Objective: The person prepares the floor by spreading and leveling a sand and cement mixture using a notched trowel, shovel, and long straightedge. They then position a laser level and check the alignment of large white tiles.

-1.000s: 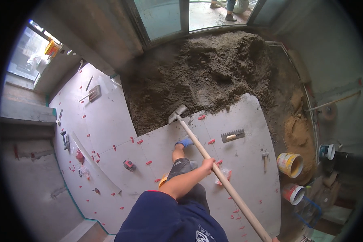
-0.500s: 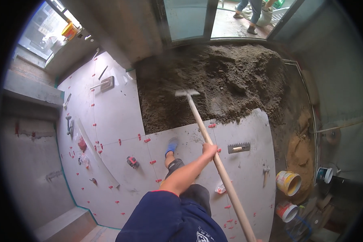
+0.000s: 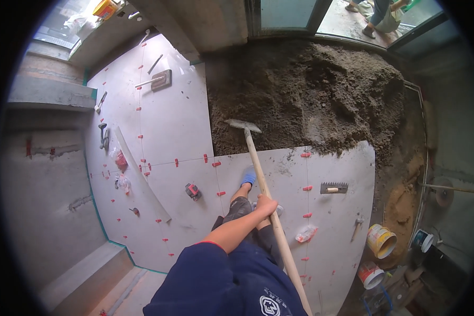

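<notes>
My left hand (image 3: 266, 205) is closed round a long pale wooden handle (image 3: 284, 242) that runs out at the lower edge; my right hand is out of sight. At the handle's far end a flat metal blade (image 3: 242, 125) rests on a bed of dark, lumpy mortar (image 3: 329, 89), just beyond the edge of the pale floor tiles (image 3: 184, 237). My leg reaches forward, with a blue-covered foot (image 3: 249, 176) on the tile near that edge.
A notched trowel (image 3: 333, 188), a red-black tool (image 3: 193, 191), a bagged item (image 3: 306, 233) and a float (image 3: 161, 80) lie on the tiles. Buckets (image 3: 381, 240) and sand (image 3: 405, 195) line the right. A person's legs (image 3: 374, 21) show beyond the glass doorway (image 3: 287, 13).
The blade has moved forward from the tile edge into the mortar. My left hand has shifted along with the handle. My view has swung, and the person outside has moved slightly.
</notes>
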The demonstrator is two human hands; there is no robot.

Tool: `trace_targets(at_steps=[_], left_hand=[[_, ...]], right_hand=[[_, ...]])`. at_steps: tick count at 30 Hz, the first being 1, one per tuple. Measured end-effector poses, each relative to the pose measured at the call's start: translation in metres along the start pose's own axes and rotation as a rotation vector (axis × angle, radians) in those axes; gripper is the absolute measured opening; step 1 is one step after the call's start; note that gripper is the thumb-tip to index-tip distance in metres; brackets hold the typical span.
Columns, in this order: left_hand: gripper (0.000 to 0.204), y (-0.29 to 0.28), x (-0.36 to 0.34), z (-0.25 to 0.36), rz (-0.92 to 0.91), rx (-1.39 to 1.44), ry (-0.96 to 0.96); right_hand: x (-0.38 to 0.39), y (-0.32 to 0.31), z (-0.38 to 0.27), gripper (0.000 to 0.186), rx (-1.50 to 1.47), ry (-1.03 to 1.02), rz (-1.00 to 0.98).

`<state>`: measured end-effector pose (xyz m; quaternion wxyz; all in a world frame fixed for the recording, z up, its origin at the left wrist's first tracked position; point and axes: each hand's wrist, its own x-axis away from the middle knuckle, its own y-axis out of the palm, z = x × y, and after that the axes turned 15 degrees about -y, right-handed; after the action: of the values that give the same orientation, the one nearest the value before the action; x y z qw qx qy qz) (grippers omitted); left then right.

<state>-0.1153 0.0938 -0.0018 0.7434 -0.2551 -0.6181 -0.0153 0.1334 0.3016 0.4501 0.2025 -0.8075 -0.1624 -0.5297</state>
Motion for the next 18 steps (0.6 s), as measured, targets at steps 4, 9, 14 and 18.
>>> trace_targets(at_steps=[4,9,14,18], left_hand=[[0.06,-0.017,0.009,0.003,-0.055,0.003,-0.073],[0.058,-0.023,0.007,-0.016,-0.017,0.051,-0.13],[0.064,-0.013,-0.004,-0.033,-0.088,0.122,-0.192],[0.068,0.012,-0.048,-0.069,-0.207,0.258,-0.155]], right_hand=[[0.002,-0.014,-0.041,0.046,-0.088,0.057,-0.133],[0.007,-0.019,-0.089,0.047,-0.124,0.036,-0.016],[0.013,-0.034,-0.073,0.048,0.234,0.23,-0.159],[0.009,-0.042,-0.09,0.04,0.406,0.203,-0.104]])
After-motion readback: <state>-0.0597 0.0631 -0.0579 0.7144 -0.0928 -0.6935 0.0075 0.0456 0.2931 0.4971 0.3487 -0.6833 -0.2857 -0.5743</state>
